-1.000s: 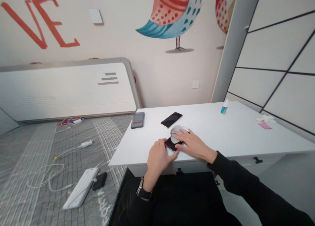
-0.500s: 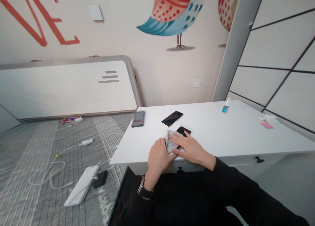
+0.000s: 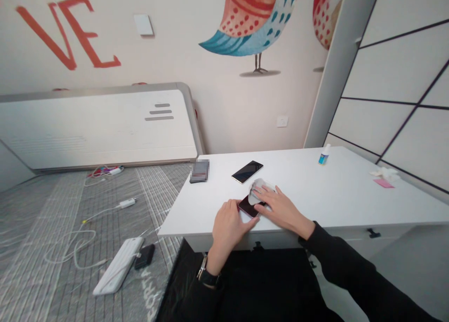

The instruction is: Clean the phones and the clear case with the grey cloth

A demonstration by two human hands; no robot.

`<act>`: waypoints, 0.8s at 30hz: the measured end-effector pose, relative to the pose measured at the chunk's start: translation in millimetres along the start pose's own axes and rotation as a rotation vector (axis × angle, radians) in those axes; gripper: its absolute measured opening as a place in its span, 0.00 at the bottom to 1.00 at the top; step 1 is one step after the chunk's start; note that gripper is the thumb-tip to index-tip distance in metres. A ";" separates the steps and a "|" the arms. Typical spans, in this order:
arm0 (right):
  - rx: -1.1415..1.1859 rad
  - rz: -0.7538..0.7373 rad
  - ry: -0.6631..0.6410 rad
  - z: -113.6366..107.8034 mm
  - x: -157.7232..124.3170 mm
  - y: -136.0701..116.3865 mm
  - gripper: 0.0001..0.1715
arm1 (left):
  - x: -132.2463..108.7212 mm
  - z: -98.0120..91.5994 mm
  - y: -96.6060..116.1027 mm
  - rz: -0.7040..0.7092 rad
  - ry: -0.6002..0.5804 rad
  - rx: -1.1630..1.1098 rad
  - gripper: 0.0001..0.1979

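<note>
A dark phone with a reddish rim lies flat near the front edge of the white table. My left hand rests on the near end of the phone and pins it down. My right hand presses a crumpled white cloth onto the far half of the screen. A second black phone lies a little farther back on the table, untouched.
A small spray bottle stands at the back right; a white wad and pink slip lie at the right edge. A blurred dark block sits at the table's left corner. Cables and a white power strip lie on the floor.
My right hand slid the cloth toward me over the phone, then back to the far end. My left hand stayed on the near end. The view shifted slightly.
</note>
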State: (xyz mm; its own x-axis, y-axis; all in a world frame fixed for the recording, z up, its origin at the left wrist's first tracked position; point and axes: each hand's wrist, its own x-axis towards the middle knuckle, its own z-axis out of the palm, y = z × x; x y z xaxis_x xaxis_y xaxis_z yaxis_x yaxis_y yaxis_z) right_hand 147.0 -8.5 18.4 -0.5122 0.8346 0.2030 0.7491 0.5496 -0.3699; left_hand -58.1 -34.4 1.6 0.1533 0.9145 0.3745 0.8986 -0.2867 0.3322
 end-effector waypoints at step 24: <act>-0.025 0.034 0.017 4.1 -10.0 -4.7 0.39 | -0.6 1.0 -0.5 -0.005 0.004 -0.010 0.23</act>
State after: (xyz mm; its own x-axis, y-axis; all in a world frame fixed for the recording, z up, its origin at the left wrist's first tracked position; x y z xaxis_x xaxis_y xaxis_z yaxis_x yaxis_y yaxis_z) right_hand 147.0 -19.6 14.4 -0.4793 0.8529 0.2067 0.7759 0.5219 -0.3544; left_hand -58.2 -34.5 0.3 0.1473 0.9149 0.3759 0.8952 -0.2849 0.3426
